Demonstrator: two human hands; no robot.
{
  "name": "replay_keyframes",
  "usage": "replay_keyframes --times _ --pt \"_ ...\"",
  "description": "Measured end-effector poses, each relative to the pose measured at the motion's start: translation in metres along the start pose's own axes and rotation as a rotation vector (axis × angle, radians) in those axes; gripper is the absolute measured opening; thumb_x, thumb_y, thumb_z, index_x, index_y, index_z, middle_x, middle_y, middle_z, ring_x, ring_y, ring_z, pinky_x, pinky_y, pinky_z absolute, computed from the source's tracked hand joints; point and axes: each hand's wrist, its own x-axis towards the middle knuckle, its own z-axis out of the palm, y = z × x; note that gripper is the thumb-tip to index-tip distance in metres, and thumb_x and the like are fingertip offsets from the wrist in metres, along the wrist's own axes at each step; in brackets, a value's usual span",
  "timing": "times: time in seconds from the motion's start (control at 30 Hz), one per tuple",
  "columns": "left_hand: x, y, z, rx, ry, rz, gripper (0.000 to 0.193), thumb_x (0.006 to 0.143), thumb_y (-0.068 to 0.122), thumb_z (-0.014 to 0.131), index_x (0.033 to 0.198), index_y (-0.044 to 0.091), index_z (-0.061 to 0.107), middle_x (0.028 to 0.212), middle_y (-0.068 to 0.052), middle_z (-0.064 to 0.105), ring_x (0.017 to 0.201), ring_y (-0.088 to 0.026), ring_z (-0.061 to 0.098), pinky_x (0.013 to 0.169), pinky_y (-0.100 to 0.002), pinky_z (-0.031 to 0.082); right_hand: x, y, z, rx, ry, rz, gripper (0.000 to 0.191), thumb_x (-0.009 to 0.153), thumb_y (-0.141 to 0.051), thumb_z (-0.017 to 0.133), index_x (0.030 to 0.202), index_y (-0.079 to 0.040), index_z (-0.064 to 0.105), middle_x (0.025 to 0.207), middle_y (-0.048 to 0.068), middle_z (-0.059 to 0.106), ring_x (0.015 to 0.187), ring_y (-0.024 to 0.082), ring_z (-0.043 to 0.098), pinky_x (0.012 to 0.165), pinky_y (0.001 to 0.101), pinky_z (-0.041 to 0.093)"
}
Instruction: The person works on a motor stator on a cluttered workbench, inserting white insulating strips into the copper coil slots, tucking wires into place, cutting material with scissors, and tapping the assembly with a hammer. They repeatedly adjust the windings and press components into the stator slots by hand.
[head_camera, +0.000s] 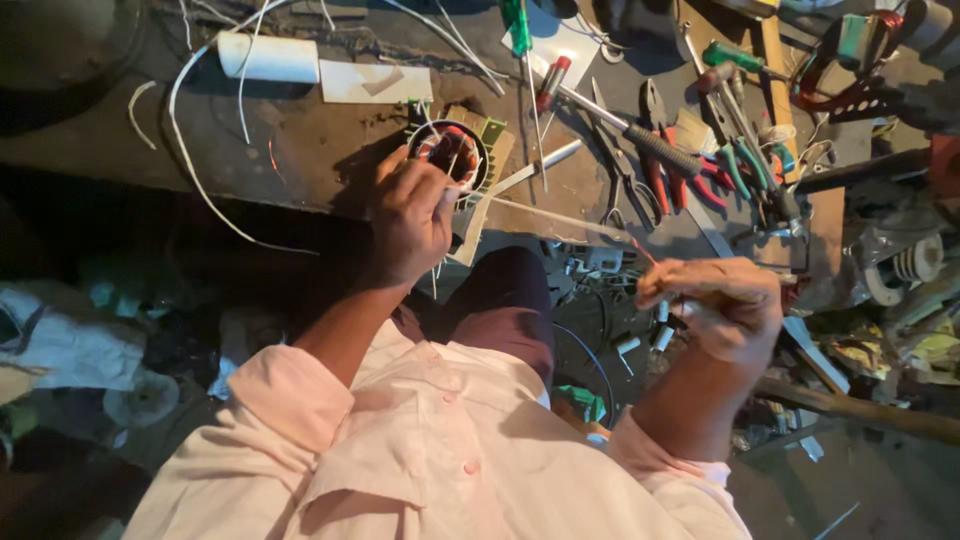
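Left hand (412, 215) closed around the motor coil (452, 155) on the surface (320, 150). Right hand (722, 300), well right of the coil, pinching a thin wire (560, 215). Pliers (655, 150) beyond.

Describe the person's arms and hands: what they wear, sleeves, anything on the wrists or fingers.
Both hands, left hand and right hand, are bare, with no gloves. No watch or ring shows. The pale pink buttoned shirt has its sleeves rolled up near the elbows, leaving both forearms uncovered.

The left hand (412, 215) reaches forward on an extended arm, fingers curled closed, knuckles up. The right hand (720, 300) sits nearer the body, elbow bent, fingertips pinched together, pointing left.
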Motion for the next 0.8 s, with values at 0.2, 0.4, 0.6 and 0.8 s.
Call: replay_keyframes --times 0.2,0.4,0.6,0.8 --pt "-0.015 0.012 0.001 0.102 -0.023 0.013 0.006 0.092 0.010 0.067 0.096 0.007 0.070 0.102 -0.008 0.068 0.107 -0.030 0.067 0.117 -0.060 0.036 0.046 0.009 0.037 -0.039 0.339 -0.250 0.014 0.093 -0.013 0.072 0.102 -0.003 0.075 0.106 0.016 0.066 0.095 0.029 0.070 0.081 0.0397 0.061" --pt "-0.022 0.011 0.002 0.006 -0.024 -0.087 0.013 0.099 0.017 0.066 0.102 0.005 0.073 0.105 -0.011 0.070 0.112 -0.032 0.067 0.117 -0.061 0.035 0.082 0.058 0.078 -0.289 0.337 -0.002 0.016 0.093 0.010 0.068 0.106 0.001 0.068 0.090 0.009 0.068 0.075 0.012 0.063 0.066 0.0260 0.051" --pt "-0.022 0.013 0.000 -0.136 0.025 -0.221 0.018 0.104 0.019 0.062 0.108 0.008 0.075 0.107 -0.012 0.072 0.112 -0.032 0.069 0.116 -0.058 0.039 0.090 0.092 0.113 -0.751 0.143 0.156 0.010 0.087 0.007 0.068 0.095 0.000 0.067 0.079 0.007 0.068 0.068 0.011 0.066 0.062 0.0278 0.053" --pt "-0.023 0.013 0.001 -0.148 0.030 -0.211 0.019 0.103 0.018 0.063 0.112 0.008 0.076 0.109 -0.011 0.073 0.112 -0.032 0.069 0.115 -0.054 0.038 0.082 0.116 0.114 -0.544 0.007 0.233 0.007 0.095 0.003 0.067 0.100 -0.001 0.063 0.086 0.004 0.064 0.078 0.012 0.058 0.068 0.0276 0.049"
